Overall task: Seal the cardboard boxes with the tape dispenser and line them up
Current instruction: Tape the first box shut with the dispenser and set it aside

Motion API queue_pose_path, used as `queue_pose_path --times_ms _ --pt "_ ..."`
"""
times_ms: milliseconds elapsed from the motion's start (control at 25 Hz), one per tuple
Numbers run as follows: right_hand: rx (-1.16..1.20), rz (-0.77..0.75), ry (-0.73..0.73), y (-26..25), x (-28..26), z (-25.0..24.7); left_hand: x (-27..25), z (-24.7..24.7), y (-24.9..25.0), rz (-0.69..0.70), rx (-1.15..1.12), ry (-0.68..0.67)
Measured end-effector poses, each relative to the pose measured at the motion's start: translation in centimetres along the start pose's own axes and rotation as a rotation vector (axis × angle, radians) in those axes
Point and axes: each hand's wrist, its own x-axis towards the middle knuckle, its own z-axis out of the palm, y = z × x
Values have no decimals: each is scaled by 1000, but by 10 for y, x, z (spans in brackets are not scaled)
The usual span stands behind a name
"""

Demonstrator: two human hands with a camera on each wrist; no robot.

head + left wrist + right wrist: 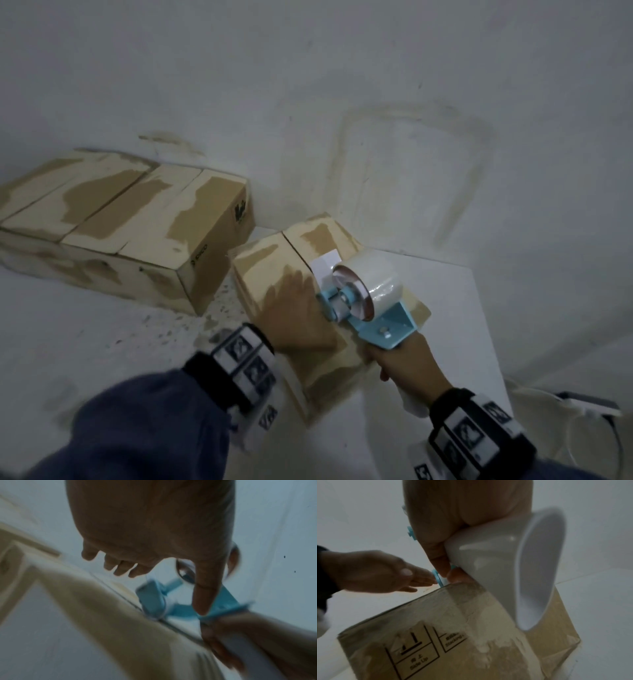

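Right hand [407,365]: grip wrapped tight round the white handle of the tape dispenser [368,301]; the right wrist view shows the fingers curled round it.
Tape dispenser: light blue metal frame with a roll of clear glossy tape [373,277] on its hub, resting on top of the near box, at the seam.
Left hand [296,318]: flat on the near box's top just beside the dispenser, fingers straight, nothing held.
Near cardboard box [274,263]: brown, rectangular, surface scuffed pale where the outer layer has peeled; its end carries printed handling marks.
Other cardboard boxes [113,209]: equally worn, side by side in a row, to the left and apart.
Bench [445,325]: smooth white slab under the near box.
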Motion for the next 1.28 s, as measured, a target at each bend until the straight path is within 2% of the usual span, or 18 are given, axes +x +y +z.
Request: queue_pose_path --times_ms 40,120,240,440,760,920,1120,1280 --pt "1 -2 0 0 2 0 -16 19 13 1 13 23" --pt "-34 -25 -7 -4 9 2 -25 47 26 -98 9 10" --pt "-130 -62 -24 -13 24 5 -17 54 27 -229 15 93" --pt "-187 -94 -87 -20 28 -3 -10 58 25 -259 89 111" --pt "-19 -17 -24 18 -16 -41 -8 58 29 -280 147 115" --pt "-25 -26 -64 20 -14 -45 -2 50 30 -221 174 71" --pt "-89 -46 -160 23 -10 -52 20 36 28 107 353 24" --pt "-97 -42 -124 18 0 -55 25 40 23 191 346 23"
